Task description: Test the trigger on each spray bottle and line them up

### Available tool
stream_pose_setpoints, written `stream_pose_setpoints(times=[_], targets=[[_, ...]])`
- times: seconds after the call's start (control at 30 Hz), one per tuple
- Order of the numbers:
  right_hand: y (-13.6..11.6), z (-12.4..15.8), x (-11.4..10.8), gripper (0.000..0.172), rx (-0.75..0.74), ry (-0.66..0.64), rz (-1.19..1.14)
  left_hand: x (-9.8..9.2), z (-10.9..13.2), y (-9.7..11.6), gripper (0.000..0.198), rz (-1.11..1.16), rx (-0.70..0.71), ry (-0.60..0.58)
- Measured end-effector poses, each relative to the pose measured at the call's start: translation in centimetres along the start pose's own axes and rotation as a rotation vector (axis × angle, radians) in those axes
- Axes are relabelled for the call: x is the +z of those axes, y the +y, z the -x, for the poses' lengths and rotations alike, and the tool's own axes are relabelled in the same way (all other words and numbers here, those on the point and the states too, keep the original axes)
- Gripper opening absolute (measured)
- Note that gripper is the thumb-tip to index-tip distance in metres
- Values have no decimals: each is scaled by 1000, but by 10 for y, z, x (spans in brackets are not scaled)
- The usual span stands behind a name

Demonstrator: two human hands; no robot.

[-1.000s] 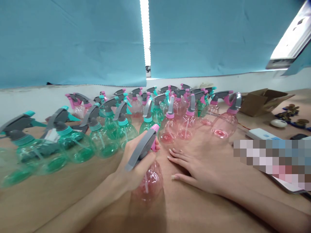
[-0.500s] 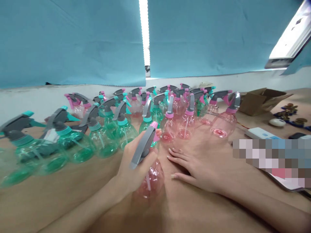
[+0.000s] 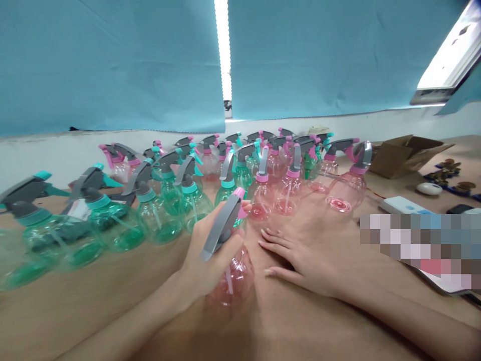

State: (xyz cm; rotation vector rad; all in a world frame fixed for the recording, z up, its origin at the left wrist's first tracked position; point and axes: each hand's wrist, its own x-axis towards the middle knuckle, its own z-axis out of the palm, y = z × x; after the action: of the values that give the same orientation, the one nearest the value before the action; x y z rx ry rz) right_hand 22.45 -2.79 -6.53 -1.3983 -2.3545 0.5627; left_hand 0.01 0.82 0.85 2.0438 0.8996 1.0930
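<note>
My left hand [image 3: 210,250] is wrapped round the neck of a pink spray bottle [image 3: 238,281] with a grey head and pink nozzle. That bottle stands upright on the table, its collar hidden by my fingers. To its right, my right hand [image 3: 296,260] lies palm down on the tabletop with fingers spread, holding nothing. Just beyond my hands stand two clear pink spray bottles [image 3: 260,200] and a green spray bottle [image 3: 227,190]. Farther right is another pink spray bottle [image 3: 345,193].
Several green spray bottles [image 3: 116,228] line the left side, with more pink and green ones crowded behind. At right are an open cardboard box [image 3: 394,158], a white mouse [image 3: 429,189], a white box [image 3: 404,205] and metal pieces [image 3: 445,175]. Blue curtains [image 3: 112,65] hang behind.
</note>
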Motion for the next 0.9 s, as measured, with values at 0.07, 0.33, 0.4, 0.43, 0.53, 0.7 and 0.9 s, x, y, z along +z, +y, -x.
stream_pose_setpoints(times=[0.07, 0.33, 0.4, 0.43, 0.53, 0.7, 0.9], targets=[[1, 0, 1, 67, -6, 6, -5, 0, 0, 0, 40, 5, 1, 4], [0, 0, -1, 70, 7, -16, 22, 1, 0, 2, 40, -11, 8, 13], [0, 0, -1, 69, 11, -16, 27, 0, -1, 3, 39, -14, 11, 4], [-1, 0, -1, 69, 12, -16, 27, 0, -1, 4, 39, -13, 11, 1], [-1, 0, 0, 67, 10, -9, 14, 0, -1, 4, 39, -11, 12, -3], [-1, 0, -2, 66, 14, -6, 9, 1, 0, 2, 37, -13, 12, 2], [-2, 0, -2, 69, 22, -32, 15, 1, 0, 2, 38, -3, 13, 2]])
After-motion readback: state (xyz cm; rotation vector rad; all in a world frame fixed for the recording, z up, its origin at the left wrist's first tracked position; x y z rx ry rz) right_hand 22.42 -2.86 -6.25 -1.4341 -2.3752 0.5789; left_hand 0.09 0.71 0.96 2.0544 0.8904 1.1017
